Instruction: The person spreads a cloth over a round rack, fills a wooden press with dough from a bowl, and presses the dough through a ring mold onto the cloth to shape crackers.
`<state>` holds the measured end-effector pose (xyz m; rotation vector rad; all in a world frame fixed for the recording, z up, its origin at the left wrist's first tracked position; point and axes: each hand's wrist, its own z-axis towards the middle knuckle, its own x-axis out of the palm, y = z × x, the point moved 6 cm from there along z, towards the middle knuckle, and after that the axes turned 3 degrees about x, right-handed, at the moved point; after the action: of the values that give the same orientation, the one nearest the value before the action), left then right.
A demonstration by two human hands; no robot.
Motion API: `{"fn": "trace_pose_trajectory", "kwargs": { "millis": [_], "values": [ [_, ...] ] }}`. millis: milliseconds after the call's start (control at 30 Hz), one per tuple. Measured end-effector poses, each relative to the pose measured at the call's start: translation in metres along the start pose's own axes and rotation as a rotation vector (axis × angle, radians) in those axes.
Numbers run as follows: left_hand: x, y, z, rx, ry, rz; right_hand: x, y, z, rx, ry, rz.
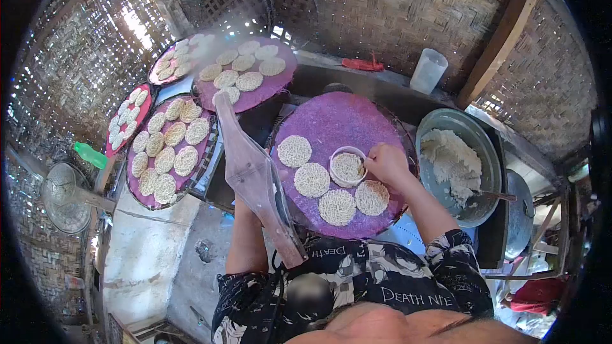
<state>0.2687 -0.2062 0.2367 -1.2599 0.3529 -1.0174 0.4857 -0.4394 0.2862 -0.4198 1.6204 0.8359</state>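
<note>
My right hand (387,164) pinches the edge of a small white ring mould (335,172), which lies on a round purple cloth-covered tray (344,111). Pale noodle strands fill the ring. Around it on the cloth lie several flat noodle discs (312,180). A long wooden press (250,175) with a wide middle is held up at a slant on the left. My left forearm (246,239) runs up behind this press, and the press hides my left fingers.
Several more trays (141,175) of noodle discs stand at left and behind. On the right a green basin (440,216) holds pale dough (456,162) and a spoon. A plastic jug (429,71) and a red item (362,64) sit on the back ledge. A green bottle (90,155) is far left.
</note>
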Motion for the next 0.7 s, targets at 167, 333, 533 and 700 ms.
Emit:
{"fn": "trace_pose_trajectory", "kwargs": {
  "millis": [167, 333, 533, 700],
  "values": [
    [0.011, 0.003, 0.001, -0.12, 0.202, -0.594, 0.006, 0.0, -0.002, 0.039, 0.081, -0.02],
    [0.021, -0.003, -0.004, -0.178, 0.077, -0.691, -0.003, -0.002, -0.006, -0.018, 0.003, 0.045],
    [0.019, -0.002, -0.003, -0.124, 0.104, -0.596, 0.005, -0.008, -0.008, 0.068, 0.08, 0.051],
    [0.008, -0.021, -0.004, -0.165, 0.136, -0.256, -0.027, -0.031, -0.017, 0.048, -0.104, 0.125]
  ]
}}
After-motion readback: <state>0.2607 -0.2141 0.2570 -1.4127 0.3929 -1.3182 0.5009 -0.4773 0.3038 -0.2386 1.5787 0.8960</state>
